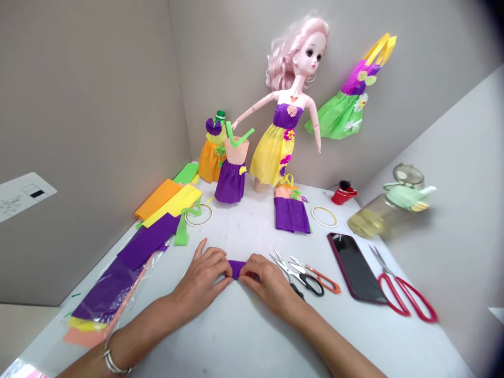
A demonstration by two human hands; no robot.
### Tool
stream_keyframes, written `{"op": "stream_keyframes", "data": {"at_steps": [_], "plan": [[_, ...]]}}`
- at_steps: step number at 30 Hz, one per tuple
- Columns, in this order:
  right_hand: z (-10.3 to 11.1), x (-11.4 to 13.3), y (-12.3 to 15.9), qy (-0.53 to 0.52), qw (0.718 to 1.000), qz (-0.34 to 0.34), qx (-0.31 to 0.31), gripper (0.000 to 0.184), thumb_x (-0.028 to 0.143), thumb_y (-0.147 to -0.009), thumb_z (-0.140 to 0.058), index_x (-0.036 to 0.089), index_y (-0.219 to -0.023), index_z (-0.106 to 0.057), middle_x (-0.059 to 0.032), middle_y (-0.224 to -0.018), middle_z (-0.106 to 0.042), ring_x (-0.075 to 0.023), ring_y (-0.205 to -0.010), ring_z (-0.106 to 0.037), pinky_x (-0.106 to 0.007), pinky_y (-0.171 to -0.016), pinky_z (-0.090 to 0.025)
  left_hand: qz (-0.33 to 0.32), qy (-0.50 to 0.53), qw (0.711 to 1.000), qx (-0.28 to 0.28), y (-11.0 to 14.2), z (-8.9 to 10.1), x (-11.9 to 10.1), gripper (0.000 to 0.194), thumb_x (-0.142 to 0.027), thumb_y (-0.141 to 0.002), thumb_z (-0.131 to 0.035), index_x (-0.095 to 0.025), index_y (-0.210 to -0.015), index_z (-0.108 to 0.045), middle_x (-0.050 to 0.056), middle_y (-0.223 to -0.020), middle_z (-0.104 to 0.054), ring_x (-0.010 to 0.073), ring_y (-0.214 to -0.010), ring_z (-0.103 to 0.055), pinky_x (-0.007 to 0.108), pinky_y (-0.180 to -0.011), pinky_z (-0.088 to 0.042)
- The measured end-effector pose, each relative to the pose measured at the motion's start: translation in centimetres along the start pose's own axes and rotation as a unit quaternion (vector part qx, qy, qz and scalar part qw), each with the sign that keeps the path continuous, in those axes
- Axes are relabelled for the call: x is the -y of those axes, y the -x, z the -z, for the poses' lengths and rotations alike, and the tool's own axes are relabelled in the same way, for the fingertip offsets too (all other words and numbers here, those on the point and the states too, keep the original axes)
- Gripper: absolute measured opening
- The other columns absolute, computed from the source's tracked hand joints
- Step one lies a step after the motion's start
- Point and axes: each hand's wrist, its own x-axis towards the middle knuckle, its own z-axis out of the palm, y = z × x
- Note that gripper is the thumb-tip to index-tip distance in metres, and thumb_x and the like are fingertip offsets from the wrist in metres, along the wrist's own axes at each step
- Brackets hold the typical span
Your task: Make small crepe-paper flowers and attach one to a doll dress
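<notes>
A small strip of purple crepe paper [237,269] is stretched between my two hands, close to the table top. My left hand [205,270] pinches its left end, with the index finger raised a little. At the opposite end, the fingers of my right hand [268,278] are closed on the paper. Both ends are hidden under the fingers. Just right of my right hand lie black-handled scissors [299,275] and an orange cutter [321,275].
Folded purple paper [149,241], yellow paper [173,205] and orange paper [159,197] lie along the left. Behind stand a doll [291,110] and a purple-skirted paper dress [231,181]. Tape rolls [325,216], a phone [356,268], red scissors [407,294] and a bottle [388,207] occupy the right.
</notes>
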Motion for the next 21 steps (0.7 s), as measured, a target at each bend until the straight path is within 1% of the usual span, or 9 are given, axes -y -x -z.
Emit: {"op": "stream_keyframes", "data": {"at_steps": [6,11,14,17,21], "plan": [[0.26,0.08,0.04,0.011,1.0,0.015,0.006,0.015,0.008,-0.087,-0.059,0.02,-0.08,-0.066,0.001,-0.08,-0.058,-0.0135,-0.078,-0.056,-0.023,-0.069,-0.04,0.008,0.018,1.0,0.006,-0.01,0.1,0.21,0.009,-0.016,-0.089,-0.056,-0.024,-0.086,-0.06,-0.001,-0.09,-0.063,0.0199,-0.11,-0.055,0.059,-0.116,-0.013],[0.29,0.3,-0.11,0.042,0.999,0.019,-0.001,0.016,0.007,-0.086,-0.058,0.019,-0.082,-0.068,0.0005,-0.08,-0.059,-0.013,-0.075,-0.056,-0.023,-0.066,-0.039,-0.006,0.002,1.0,-0.016,-0.07,0.03,0.21,0.01,-0.015,-0.09,-0.054,-0.023,-0.086,-0.059,-0.001,-0.09,-0.063,0.0187,-0.104,-0.057,0.059,-0.116,-0.014],[0.03,0.04,-0.09,0.059,0.998,0.034,-0.008,0.017,0.007,-0.087,-0.058,0.019,-0.083,-0.069,0.0,-0.081,-0.059,-0.0132,-0.074,-0.057,-0.023,-0.065,-0.04,-0.016,-0.003,0.999,-0.03,-0.11,-0.01,0.16,0.011,-0.014,-0.09,-0.054,-0.022,-0.085,-0.059,-0.001,-0.088,-0.062,0.0174,-0.099,-0.058,0.059,-0.116,-0.014],[-0.19,-0.35,0.01,0.073,0.996,0.052,-0.018,0.016,0.009,-0.089,-0.057,0.02,-0.086,-0.069,-0.0008,-0.084,-0.06,-0.0134,-0.074,-0.058,-0.023,-0.066,-0.041,-0.021,-0.005,0.999,-0.032,-0.12,-0.05,0.17,0.011,-0.015,-0.091,-0.053,-0.022,-0.085,-0.059,-0.002,-0.088,-0.062,0.0167,-0.097,-0.058,0.059,-0.116,-0.015],[-0.23,-0.66,0.02,0.081,0.995,0.059,-0.024,0.015,0.011,-0.09,-0.057,0.02,-0.088,-0.069,-0.0009,-0.085,-0.061,-0.0129,-0.072,-0.059,-0.023,-0.064,-0.042,-0.023,-0.009,0.999,-0.034,-0.12,-0.13,0.24,0.011,-0.016,-0.092,-0.052,-0.022,-0.086,-0.059,-0.001,-0.088,-0.062,0.0164,-0.096,-0.058,0.058,-0.116,-0.016]]}}
